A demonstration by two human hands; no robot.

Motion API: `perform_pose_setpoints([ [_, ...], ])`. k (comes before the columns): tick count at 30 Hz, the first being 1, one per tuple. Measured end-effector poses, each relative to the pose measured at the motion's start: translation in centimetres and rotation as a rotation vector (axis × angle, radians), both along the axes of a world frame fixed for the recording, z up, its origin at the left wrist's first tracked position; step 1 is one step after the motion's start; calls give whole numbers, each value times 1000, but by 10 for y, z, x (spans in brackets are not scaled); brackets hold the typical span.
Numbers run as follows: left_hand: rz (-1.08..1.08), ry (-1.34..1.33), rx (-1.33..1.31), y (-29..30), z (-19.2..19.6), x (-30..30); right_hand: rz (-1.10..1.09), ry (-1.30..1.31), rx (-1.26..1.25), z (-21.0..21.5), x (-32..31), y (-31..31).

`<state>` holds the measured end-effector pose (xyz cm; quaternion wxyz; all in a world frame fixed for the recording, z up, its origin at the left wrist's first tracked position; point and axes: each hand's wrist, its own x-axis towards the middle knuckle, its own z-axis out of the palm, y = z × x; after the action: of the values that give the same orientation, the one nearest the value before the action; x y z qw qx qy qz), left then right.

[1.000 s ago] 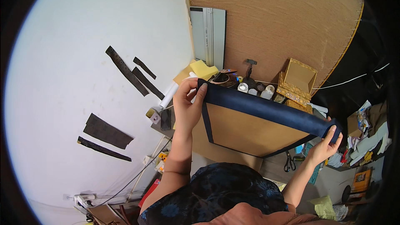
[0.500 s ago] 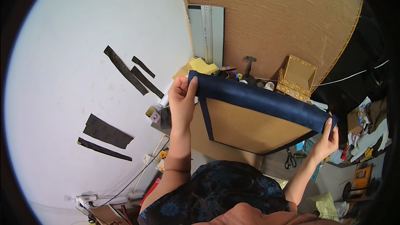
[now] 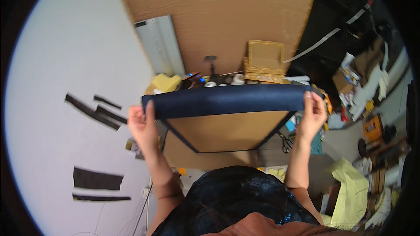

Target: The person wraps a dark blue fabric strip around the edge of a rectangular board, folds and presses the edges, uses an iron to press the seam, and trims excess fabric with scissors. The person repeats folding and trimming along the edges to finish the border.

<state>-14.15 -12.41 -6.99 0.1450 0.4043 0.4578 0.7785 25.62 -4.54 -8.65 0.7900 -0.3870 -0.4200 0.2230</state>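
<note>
A wide dark-blue strip [image 3: 232, 100], smooth like leather, is stretched level between my two hands. My left hand [image 3: 145, 120] pinches its left end, thumb in front. At the other end my right hand [image 3: 312, 109] pinches it the same way. Just beyond and below the strip lies a tan board [image 3: 227, 133] with a dark border along its sides and near edge. Its far edge is hidden behind the strip. Whether the strip touches the board I cannot tell.
Black-handled scissors [image 3: 286, 143] lie right of the board. Behind the strip are a stack of gold patterned boxes [image 3: 264, 61], a hammer-like tool [image 3: 211, 63] and yellow paper [image 3: 166, 82]. Dark patterned pieces [image 3: 98, 178] hang on the white wall at left. Crumpled material is heaped at right.
My view has turned, so the surroundings shift. The strip, slanted down to the right before, now runs nearly level. Both hands keep their pinch on its ends.
</note>
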Motion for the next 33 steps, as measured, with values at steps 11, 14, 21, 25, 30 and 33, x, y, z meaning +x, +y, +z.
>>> perform_pose_setpoints([
  [11, -65, -42, -33, -1, -2, -14, 186, 126, 27, 7, 0, -3],
  [14, -97, -32, -14, -1, -5, -18, 151, 92, 60, 7, 0, -2],
  [21, -100, -26, 8, 0, -7, -20, 174, 136, 32, 10, -1, -3],
  [25, -73, 7, -6, -1, -7, -21, 178, 106, 19, 11, 0, -4],
  [30, -47, 1, -12, 1, -10, -21, 157, 37, -2, 12, 3, -3],
  [33, -41, -22, 14, 2, -12, -20, 182, 37, 3, 12, 5, -3],
])
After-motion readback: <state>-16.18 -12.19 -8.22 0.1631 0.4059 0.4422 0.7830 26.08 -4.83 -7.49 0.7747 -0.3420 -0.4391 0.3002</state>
